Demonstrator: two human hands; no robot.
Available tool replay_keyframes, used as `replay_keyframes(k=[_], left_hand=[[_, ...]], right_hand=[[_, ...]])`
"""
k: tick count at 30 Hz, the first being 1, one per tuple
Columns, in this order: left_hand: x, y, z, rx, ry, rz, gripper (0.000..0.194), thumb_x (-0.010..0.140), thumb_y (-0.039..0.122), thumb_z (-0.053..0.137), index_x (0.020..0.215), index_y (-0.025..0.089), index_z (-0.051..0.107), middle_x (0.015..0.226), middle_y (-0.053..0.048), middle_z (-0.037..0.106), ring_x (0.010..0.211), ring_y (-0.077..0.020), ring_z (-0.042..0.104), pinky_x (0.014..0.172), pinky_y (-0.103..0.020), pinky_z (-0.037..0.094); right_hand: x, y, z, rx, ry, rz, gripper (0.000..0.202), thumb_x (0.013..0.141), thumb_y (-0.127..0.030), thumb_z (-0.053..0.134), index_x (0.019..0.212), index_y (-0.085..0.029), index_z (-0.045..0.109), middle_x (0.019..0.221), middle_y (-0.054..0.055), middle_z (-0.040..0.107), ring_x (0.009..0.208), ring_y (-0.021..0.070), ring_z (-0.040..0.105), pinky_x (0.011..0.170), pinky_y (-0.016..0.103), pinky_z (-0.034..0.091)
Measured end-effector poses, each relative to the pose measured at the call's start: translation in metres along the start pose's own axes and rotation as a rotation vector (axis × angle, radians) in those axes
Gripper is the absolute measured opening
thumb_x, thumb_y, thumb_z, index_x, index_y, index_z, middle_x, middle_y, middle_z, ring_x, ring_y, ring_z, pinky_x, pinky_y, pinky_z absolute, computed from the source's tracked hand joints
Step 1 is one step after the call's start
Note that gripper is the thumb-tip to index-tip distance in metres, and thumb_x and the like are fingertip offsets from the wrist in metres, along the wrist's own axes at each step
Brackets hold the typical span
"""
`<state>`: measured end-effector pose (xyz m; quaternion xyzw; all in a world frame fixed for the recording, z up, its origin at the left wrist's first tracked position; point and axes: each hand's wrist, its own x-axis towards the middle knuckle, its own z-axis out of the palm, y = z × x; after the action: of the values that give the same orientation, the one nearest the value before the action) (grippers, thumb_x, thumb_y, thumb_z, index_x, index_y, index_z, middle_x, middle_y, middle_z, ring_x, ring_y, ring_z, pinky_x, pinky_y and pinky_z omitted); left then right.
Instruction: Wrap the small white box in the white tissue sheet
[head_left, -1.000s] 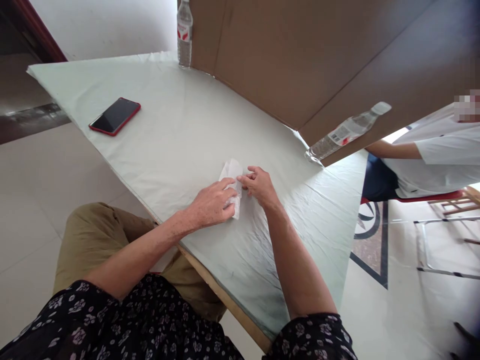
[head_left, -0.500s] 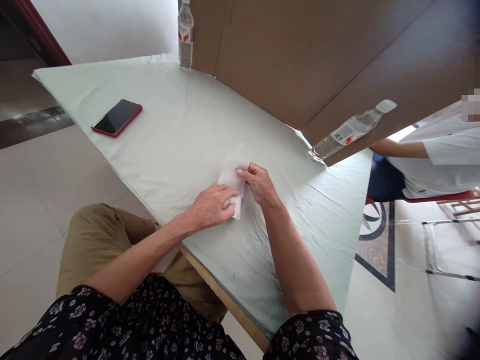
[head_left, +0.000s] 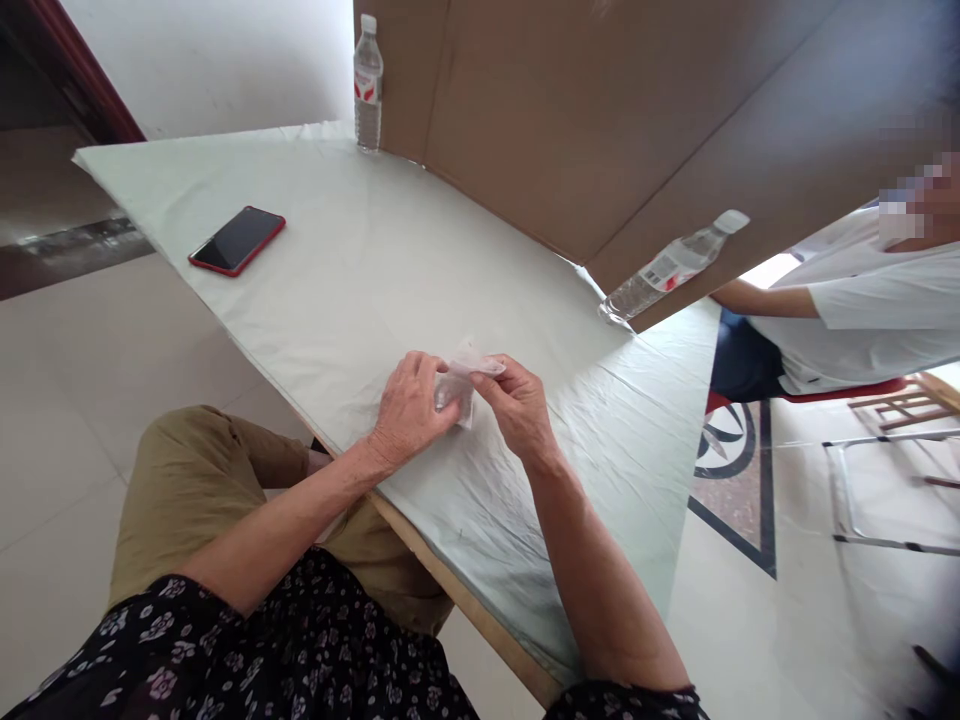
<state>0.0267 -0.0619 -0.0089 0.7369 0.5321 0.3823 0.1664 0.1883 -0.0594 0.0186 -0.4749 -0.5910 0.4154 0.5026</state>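
A thin white, partly see-through sheet (head_left: 469, 360) is bunched between my two hands over the pale green table cover (head_left: 337, 270). My left hand (head_left: 411, 408) has its fingers curled round the lower left part of the sheet, where something crinkled and clear shows by the thumb. Thumb and fingers of my right hand (head_left: 519, 405) pinch the sheet's right end. What the folds contain, if anything, cannot be made out.
A phone in a red case (head_left: 238, 241) lies at the left. One bottle (head_left: 368, 85) stands upright at the back; another bottle (head_left: 671, 268) leans against the brown cardboard panel (head_left: 540, 110). A person in a white shirt (head_left: 877, 300) sits at the right.
The sheet, spread upward before, is now folded and gathered. My right hand has moved slightly down, and my left hand has shifted left and turned more upright. The view has shifted a little.
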Motion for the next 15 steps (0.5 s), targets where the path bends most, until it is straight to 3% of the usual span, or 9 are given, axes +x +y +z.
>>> replay_keyframes(k=[3, 5, 10, 15], left_hand=[[0.0, -0.004, 0.002, -0.026, 0.039, 0.011, 0.05, 0.076, 0.023, 0.07, 0.123, 0.016, 0.054, 0.12, -0.014, 0.06, 0.114, -0.0296, 0.059, 0.098, -0.044, 0.05], [0.0, -0.007, 0.003, -0.05, 0.0, 0.046, 0.052, 0.077, 0.022, 0.071, 0.127, 0.018, 0.055, 0.131, -0.016, 0.057, 0.123, -0.0307, 0.056, 0.103, -0.045, 0.048], [0.003, -0.016, -0.002, -0.122, -0.17, 0.111, 0.019, 0.082, 0.027, 0.072, 0.096, 0.019, 0.062, 0.137, -0.017, 0.056, 0.13, -0.0312, 0.055, 0.105, -0.045, 0.047], [0.008, -0.028, -0.019, -0.198, -0.326, 0.251, 0.014, 0.083, 0.018, 0.063, 0.097, 0.02, 0.061, 0.125, -0.014, 0.067, 0.124, -0.0266, 0.062, 0.103, -0.043, 0.05]], right_hand=[[-0.016, 0.001, 0.002, -0.083, 0.013, -0.024, 0.009, 0.088, -0.033, 0.068, 0.086, -0.024, 0.071, 0.086, 0.0, 0.071, 0.084, 0.0179, 0.065, 0.084, 0.033, 0.051], [-0.026, 0.003, 0.002, -0.123, 0.013, -0.051, 0.008, 0.09, -0.031, 0.068, 0.089, -0.025, 0.073, 0.099, 0.002, 0.075, 0.098, 0.0207, 0.069, 0.095, 0.037, 0.051], [-0.043, 0.015, 0.002, -0.197, 0.001, -0.184, 0.009, 0.091, -0.027, 0.066, 0.092, -0.027, 0.075, 0.114, 0.006, 0.075, 0.117, 0.023, 0.069, 0.106, 0.041, 0.05], [-0.049, 0.029, 0.002, -0.287, -0.022, -0.307, 0.014, 0.091, -0.022, 0.064, 0.101, -0.027, 0.073, 0.119, 0.008, 0.074, 0.124, 0.0247, 0.067, 0.108, 0.045, 0.052]])
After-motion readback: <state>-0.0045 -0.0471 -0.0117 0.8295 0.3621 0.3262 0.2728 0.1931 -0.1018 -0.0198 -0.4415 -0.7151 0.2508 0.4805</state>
